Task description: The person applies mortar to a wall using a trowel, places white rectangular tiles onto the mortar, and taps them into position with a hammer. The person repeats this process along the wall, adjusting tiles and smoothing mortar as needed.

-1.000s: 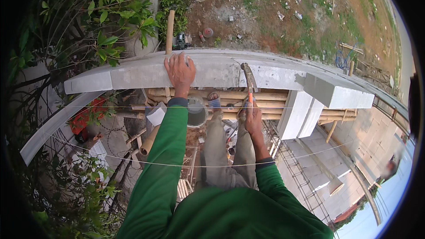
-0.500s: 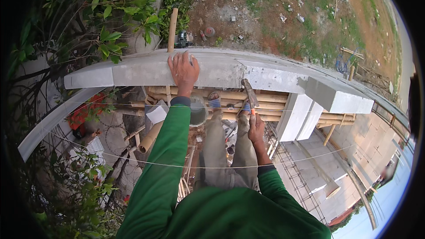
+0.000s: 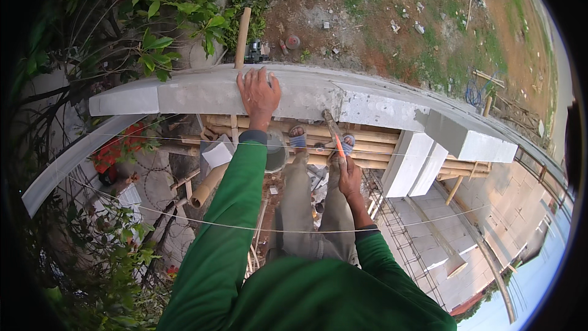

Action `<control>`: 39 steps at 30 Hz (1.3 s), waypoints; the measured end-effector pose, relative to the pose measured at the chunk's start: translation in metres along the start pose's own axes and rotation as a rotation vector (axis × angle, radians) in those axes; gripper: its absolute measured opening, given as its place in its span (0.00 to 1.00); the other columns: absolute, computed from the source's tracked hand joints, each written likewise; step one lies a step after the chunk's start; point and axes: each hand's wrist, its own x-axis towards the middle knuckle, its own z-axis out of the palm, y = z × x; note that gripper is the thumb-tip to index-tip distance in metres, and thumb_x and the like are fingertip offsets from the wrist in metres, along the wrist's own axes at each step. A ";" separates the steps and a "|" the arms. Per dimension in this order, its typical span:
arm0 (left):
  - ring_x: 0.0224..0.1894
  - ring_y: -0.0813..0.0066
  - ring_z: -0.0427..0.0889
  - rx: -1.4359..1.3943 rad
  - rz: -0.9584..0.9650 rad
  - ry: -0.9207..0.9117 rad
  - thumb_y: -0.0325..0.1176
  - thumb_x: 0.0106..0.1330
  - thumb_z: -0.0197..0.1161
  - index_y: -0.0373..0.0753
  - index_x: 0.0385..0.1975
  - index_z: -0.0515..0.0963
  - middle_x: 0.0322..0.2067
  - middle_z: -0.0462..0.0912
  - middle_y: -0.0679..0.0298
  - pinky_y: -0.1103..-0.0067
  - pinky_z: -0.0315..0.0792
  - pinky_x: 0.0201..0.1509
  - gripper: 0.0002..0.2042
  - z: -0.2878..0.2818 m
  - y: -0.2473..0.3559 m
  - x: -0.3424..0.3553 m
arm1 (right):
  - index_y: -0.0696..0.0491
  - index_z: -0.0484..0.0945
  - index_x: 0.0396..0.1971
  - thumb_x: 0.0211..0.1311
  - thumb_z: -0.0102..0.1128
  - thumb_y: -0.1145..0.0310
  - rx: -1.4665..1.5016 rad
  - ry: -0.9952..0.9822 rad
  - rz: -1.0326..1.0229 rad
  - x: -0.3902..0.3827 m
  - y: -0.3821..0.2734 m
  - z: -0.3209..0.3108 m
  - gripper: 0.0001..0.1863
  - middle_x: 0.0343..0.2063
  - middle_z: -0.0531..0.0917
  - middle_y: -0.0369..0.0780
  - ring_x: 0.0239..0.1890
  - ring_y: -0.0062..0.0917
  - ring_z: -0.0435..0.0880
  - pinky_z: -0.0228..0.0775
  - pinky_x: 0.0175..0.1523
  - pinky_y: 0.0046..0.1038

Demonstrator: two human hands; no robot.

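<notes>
My left hand (image 3: 260, 96) lies on top of the pale grey block wall (image 3: 202, 97), its fingers spread over the upper edge. In my right hand (image 3: 350, 178) is the orange handle of a hammer (image 3: 333, 130), gripped low down. The hammer's head is up against the wall's near face, close to a joint between two blocks, just right of my left hand. Whether it touches the block I cannot tell.
I stand on bamboo poles (image 3: 367, 143) high above ground. A bucket (image 3: 277, 154) is by my left foot. Thin strings (image 3: 294, 231) cross in front of me. White blocks (image 3: 407, 162) stand at right; leafy branches (image 3: 153, 43) crowd the left. Beyond the wall is littered dirt (image 3: 343, 43).
The hammer's head has shifted left along the wall's near face, and its handle now slants more. My right hand has moved slightly left and down. My left hand stays on the wall.
</notes>
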 end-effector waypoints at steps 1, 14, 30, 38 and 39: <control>0.59 0.52 0.81 -0.013 0.000 0.009 0.38 0.72 0.60 0.32 0.47 0.84 0.46 0.88 0.47 0.53 0.57 0.77 0.16 0.001 0.002 -0.004 | 0.58 0.76 0.45 0.81 0.45 0.46 0.032 0.002 -0.045 -0.002 -0.005 -0.002 0.26 0.24 0.80 0.55 0.30 0.58 0.81 0.68 0.37 0.50; 0.58 0.53 0.81 -0.048 -0.005 0.047 0.37 0.72 0.60 0.32 0.47 0.84 0.46 0.88 0.48 0.53 0.58 0.76 0.15 0.000 0.001 -0.003 | 0.56 0.77 0.41 0.80 0.48 0.48 0.001 -0.134 -0.020 0.010 -0.024 0.031 0.24 0.29 0.81 0.56 0.35 0.59 0.81 0.68 0.40 0.53; 0.57 0.55 0.81 -0.018 0.001 -0.018 0.39 0.73 0.59 0.34 0.49 0.84 0.45 0.87 0.51 0.55 0.58 0.75 0.16 -0.007 0.002 -0.005 | 0.59 0.77 0.40 0.80 0.50 0.49 0.066 -0.031 -0.039 -0.001 -0.048 0.039 0.24 0.23 0.79 0.55 0.30 0.58 0.81 0.68 0.36 0.53; 0.57 0.56 0.81 0.005 0.005 0.037 0.39 0.71 0.60 0.34 0.47 0.85 0.44 0.88 0.51 0.54 0.57 0.77 0.16 -0.001 0.000 -0.005 | 0.59 0.79 0.46 0.79 0.49 0.49 0.009 0.049 -0.069 -0.002 -0.044 0.034 0.24 0.29 0.83 0.58 0.34 0.60 0.82 0.70 0.40 0.55; 0.57 0.56 0.81 0.016 0.016 0.045 0.39 0.71 0.60 0.34 0.47 0.85 0.44 0.88 0.51 0.54 0.58 0.76 0.16 -0.003 0.001 -0.006 | 0.59 0.79 0.46 0.79 0.49 0.50 -0.001 -0.003 -0.041 -0.004 -0.036 0.042 0.24 0.29 0.83 0.58 0.35 0.60 0.82 0.70 0.40 0.55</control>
